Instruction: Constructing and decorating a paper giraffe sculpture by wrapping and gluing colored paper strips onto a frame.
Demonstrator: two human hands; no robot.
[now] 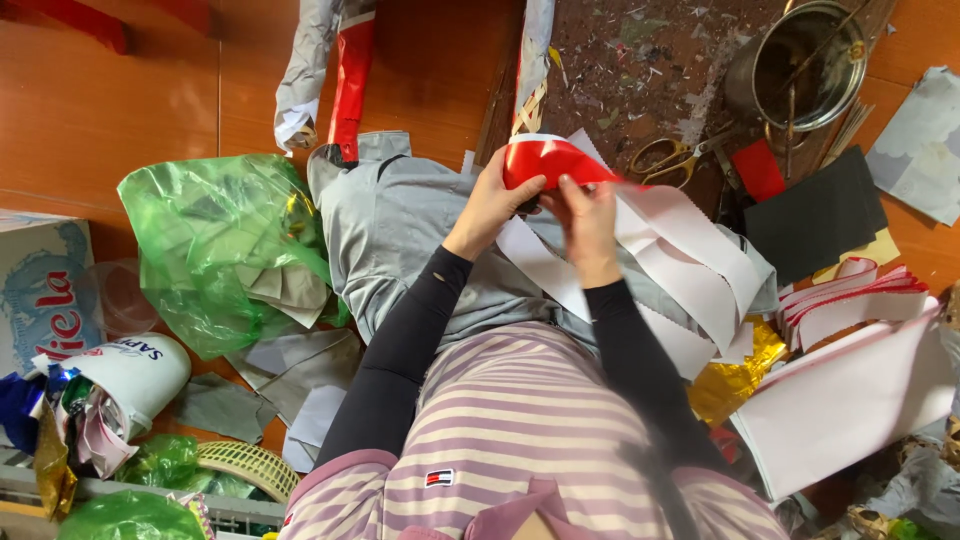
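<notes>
Both my hands meet over my lap and hold a curved strip of red paper [548,158] with a white back. My left hand [492,203] pinches its left end with the thumb on the red face. My right hand [587,215] grips it from the right. Long white paper strips [690,255] trail from the red piece down to the right across my grey trousers [390,230]. Black sleeves cover both forearms.
A green plastic bag of scraps [215,250] lies at the left, a white bucket [135,375] below it. Scissors [672,158], a metal pot [808,65], black card [815,215] and red-and-white sheets [850,385] sit to the right on the orange floor.
</notes>
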